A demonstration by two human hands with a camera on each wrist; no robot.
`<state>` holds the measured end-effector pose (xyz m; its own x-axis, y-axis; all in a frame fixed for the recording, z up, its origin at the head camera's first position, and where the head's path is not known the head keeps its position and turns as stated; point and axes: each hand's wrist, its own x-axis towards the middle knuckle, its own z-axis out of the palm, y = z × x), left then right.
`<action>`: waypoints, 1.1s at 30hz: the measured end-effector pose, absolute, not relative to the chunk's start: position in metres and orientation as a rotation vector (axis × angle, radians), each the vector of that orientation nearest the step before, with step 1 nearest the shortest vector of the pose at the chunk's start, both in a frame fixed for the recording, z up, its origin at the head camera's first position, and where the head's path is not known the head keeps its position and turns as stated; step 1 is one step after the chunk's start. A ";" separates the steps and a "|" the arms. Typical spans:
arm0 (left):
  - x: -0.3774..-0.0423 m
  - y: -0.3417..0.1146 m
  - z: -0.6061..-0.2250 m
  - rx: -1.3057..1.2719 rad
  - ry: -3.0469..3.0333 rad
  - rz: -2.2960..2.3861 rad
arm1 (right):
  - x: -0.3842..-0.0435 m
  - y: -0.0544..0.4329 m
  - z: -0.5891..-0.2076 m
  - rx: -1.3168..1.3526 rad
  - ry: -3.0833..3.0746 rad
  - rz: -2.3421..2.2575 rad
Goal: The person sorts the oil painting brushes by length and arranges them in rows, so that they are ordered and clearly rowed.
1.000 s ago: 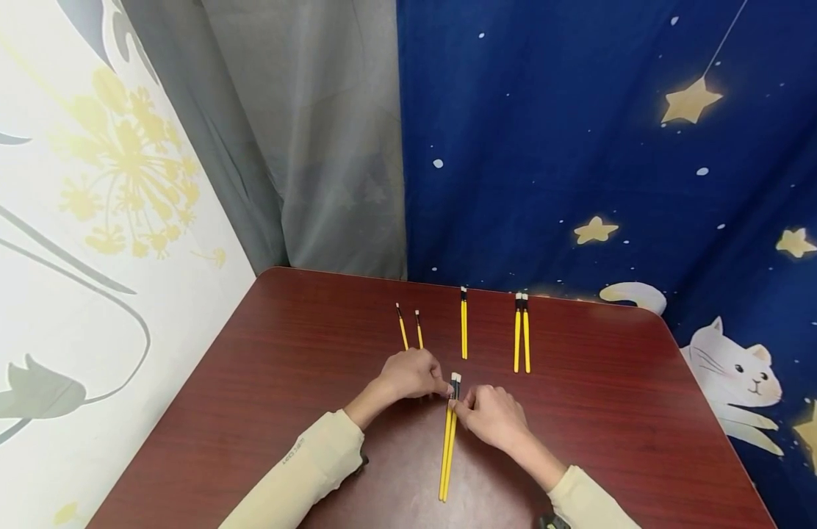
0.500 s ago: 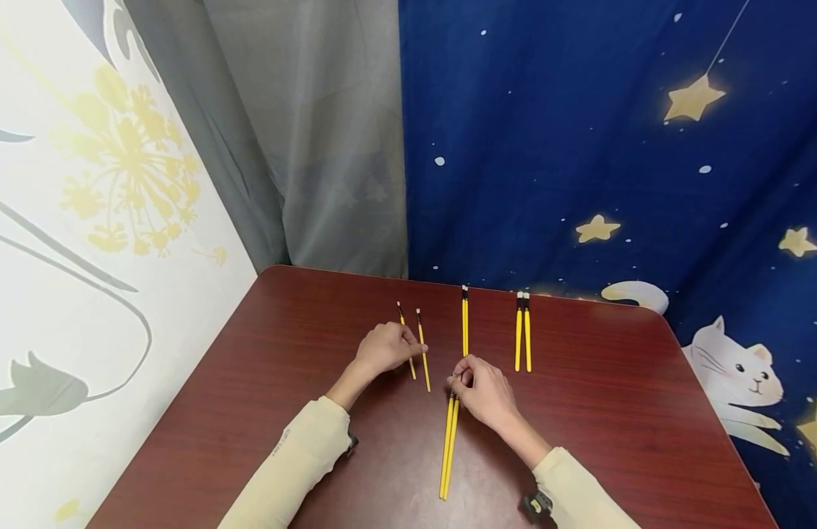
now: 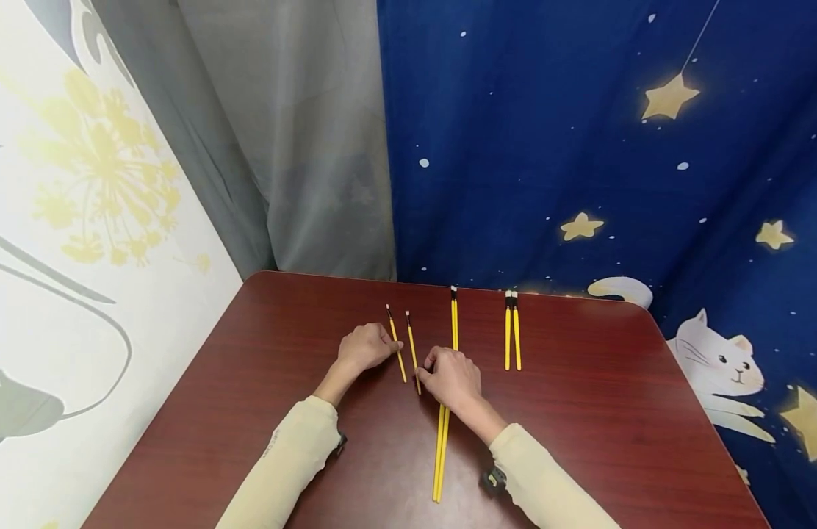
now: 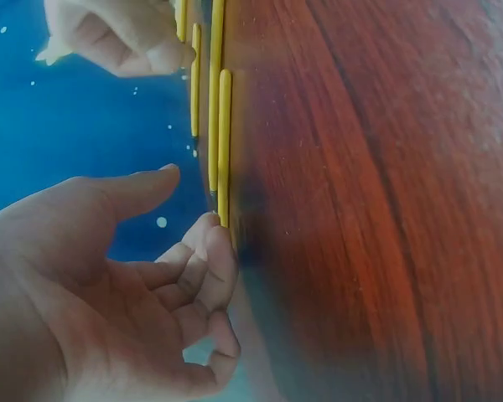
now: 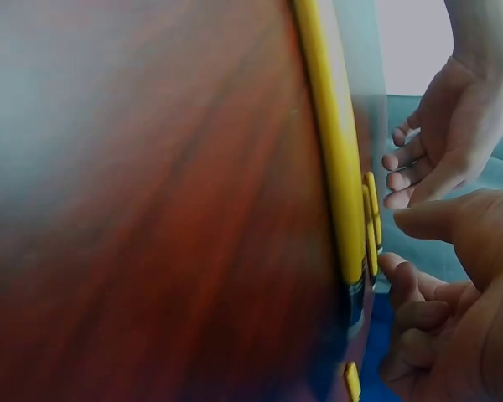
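Note:
Two short thin paintbrushes with yellow handles lie side by side on the table. My left hand (image 3: 365,347) is at the left thin paintbrush (image 3: 397,353), its fingertips beside the handle. In the left wrist view the thumb stands apart from the loosely bent fingers. My right hand (image 3: 453,378) reaches to the right thin paintbrush (image 3: 411,342), fingertips near its lower handle. A gap shows between thumb and forefinger of that hand in the right wrist view. Beneath the right hand lies a pair of long paintbrushes (image 3: 440,455), their bristle ends hidden by it.
Near the back edge of the dark red table (image 3: 263,323) lies a close pair of slim paintbrushes (image 3: 455,323). Another pair of wider paintbrushes (image 3: 513,334) lies to its right. A grey curtain (image 3: 322,147) and a blue starry curtain (image 3: 514,147) hang behind.
My left hand has gone from the long pair to the left thin paintbrush. The right hand has left the long pair's bristle ends and moved left to the right thin paintbrush.

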<state>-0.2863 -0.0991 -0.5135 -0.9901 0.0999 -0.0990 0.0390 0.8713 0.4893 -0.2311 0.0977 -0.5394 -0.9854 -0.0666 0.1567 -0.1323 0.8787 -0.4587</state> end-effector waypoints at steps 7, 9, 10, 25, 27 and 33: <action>-0.294 -0.092 -0.514 0.026 2.933 0.636 | -0.244 0.082 -0.538 0.096 -2.973 0.619; -0.297 -0.090 -0.514 0.014 2.940 0.563 | -0.249 0.079 -0.538 0.070 -3.003 0.597; -0.298 -0.088 -0.513 0.010 2.942 0.530 | -0.250 0.078 -0.538 0.054 -3.020 0.585; -0.308 -0.075 -0.512 0.002 2.937 0.374 | -0.260 0.076 -0.536 0.033 -3.087 0.572; -0.309 -0.075 -0.512 -0.010 2.932 0.383 | -0.261 0.076 -0.536 0.033 -3.082 0.582; -0.314 -0.073 -0.513 -0.030 2.895 0.374 | -0.262 0.080 -0.534 0.022 -3.113 0.624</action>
